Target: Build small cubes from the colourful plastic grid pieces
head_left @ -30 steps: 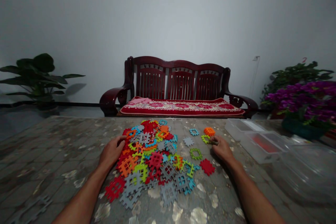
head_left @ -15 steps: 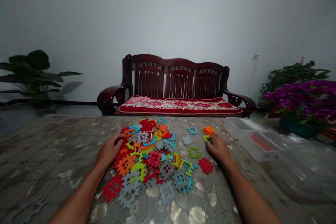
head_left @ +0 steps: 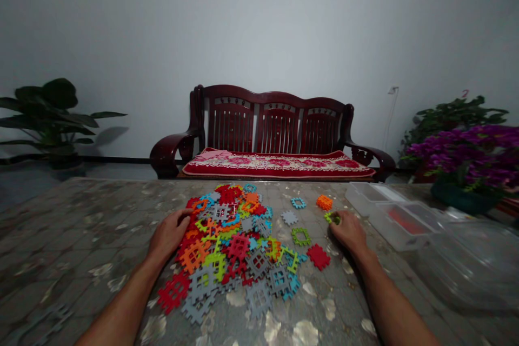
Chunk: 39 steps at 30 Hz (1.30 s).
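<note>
A heap of toothed plastic building tiles (head_left: 239, 246) in red, orange, grey, blue and lime lies on the table. My left hand (head_left: 170, 233) rests at the heap's left edge, thumb and fingers apart, gripping nothing that I can see. To the right, my right hand (head_left: 349, 233) pinches a lime toothed tile (head_left: 331, 217), partly hidden by the fingers. Just behind that tile is an orange toothed piece (head_left: 324, 202). Between heap and right hand lie a blue frame tile (head_left: 298, 203), a grey tile (head_left: 289, 218), a lime frame tile (head_left: 300, 237) and a red tile (head_left: 318, 257).
Clear plastic boxes (head_left: 399, 227) stand at the right, one with something red inside. Behind them is a pot of purple flowers (head_left: 466, 157). A grey toothed piece (head_left: 44, 324) lies at the near left. Beyond the patterned table (head_left: 101, 221) stands a wooden bench (head_left: 275, 119).
My right hand has shifted slightly right with the lime tile, away from the loose tiles. My left hand has stayed in place.
</note>
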Available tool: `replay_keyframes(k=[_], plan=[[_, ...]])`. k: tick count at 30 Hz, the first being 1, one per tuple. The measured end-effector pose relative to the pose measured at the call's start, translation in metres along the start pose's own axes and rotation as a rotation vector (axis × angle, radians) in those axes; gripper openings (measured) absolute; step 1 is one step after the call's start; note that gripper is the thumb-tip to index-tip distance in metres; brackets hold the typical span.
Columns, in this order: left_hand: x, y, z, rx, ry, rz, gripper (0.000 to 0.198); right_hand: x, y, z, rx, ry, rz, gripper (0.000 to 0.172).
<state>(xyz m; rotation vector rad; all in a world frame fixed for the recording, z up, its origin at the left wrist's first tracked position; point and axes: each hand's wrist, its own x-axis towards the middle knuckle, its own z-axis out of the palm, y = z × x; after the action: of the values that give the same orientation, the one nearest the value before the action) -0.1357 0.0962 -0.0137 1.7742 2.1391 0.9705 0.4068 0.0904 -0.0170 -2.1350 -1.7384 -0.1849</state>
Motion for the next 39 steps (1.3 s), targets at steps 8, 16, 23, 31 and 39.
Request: replay_keyframes(k=[8,16,23,31,39], plan=[[-0.002,-0.002,0.003,-0.025,0.04,0.001,0.035,0.006,0.003,0.0,-0.049,-0.027,0.061,0.041],[0.0,-0.003,0.002,-0.014,0.017,-0.015,0.037,0.022,0.028,0.015,-0.047,0.047,0.142,0.046],[0.0,-0.006,0.004,-0.001,0.001,-0.002,0.041,0.039,0.033,0.026,-0.003,0.038,0.105,0.046],[0.0,-0.008,0.005,-0.004,0.015,-0.013,0.038,0.037,0.015,0.025,-0.001,-0.004,0.018,0.044],[-0.002,-0.006,0.003,-0.003,-0.006,-0.015,0.039,0.022,-0.014,0.019,-0.018,0.008,-0.024,0.048]])
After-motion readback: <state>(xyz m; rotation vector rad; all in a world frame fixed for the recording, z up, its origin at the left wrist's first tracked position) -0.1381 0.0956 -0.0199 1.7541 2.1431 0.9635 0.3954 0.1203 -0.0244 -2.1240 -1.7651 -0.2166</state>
